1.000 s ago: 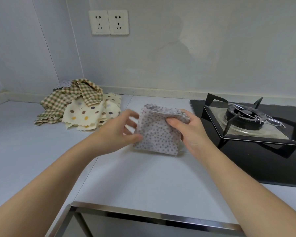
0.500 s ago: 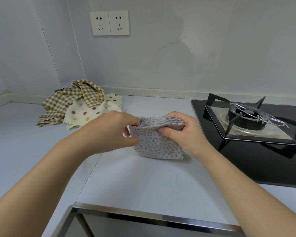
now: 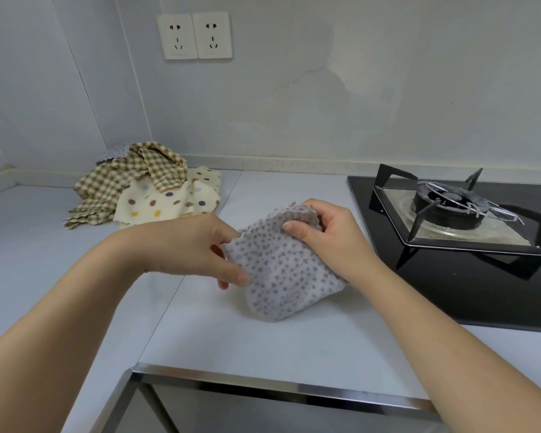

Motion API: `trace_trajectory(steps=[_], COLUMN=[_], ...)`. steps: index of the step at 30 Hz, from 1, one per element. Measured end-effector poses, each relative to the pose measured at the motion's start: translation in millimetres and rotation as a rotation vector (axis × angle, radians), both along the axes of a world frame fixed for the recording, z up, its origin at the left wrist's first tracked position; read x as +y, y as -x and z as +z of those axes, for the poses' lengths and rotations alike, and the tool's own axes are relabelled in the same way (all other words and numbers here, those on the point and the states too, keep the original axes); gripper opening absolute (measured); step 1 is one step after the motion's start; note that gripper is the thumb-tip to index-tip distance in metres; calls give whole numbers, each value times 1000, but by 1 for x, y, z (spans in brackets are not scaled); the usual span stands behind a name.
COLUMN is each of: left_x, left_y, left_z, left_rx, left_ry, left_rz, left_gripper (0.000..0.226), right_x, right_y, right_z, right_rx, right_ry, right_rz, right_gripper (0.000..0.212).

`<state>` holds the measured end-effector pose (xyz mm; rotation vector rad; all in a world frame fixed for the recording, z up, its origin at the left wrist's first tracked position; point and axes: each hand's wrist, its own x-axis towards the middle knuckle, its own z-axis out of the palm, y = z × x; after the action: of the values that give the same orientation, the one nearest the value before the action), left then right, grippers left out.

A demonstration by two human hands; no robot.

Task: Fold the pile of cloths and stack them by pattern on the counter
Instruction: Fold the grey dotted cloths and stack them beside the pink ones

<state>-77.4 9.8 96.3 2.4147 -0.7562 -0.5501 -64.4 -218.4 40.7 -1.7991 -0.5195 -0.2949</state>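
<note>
Grey dotted cloth (image 3: 281, 270) hangs folded between both hands over the table (image 3: 263, 348): right hand (image 3: 328, 235) grips its bunched top edge, left hand (image 3: 197, 248) pinches the near-left edge, and the unfolded pile (image 3: 144, 189) lies far left, nearer the left hand.

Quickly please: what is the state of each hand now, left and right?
Left hand: closed, pinching the left edge of the grey dotted fabric cloth.
Right hand: closed, gripping the top edge of the same cloth.
</note>
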Motion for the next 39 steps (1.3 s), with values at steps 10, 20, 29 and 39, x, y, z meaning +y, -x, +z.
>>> trace_trajectory(steps=[10,20,29,39], left_x=[17,24,11,19], left_y=[-15,-23,-16,-18], left_z=[-16,-28,-34,-36], left_rx=[261,415,438,513], left_ry=[347,433,120,183], left_rz=[-101,-115,-86,-145], left_gripper=[29,72,25,6], right_x=[-6,-3,2,-10], right_y=[-6,-8,-8,-7], right_z=[-4,-13,-14,-16], right_rx=[354,522,436,700], right_ry=[27,-46,-6,-77], right_rz=[81,164,190,396], right_gripper=[16,22,14,13])
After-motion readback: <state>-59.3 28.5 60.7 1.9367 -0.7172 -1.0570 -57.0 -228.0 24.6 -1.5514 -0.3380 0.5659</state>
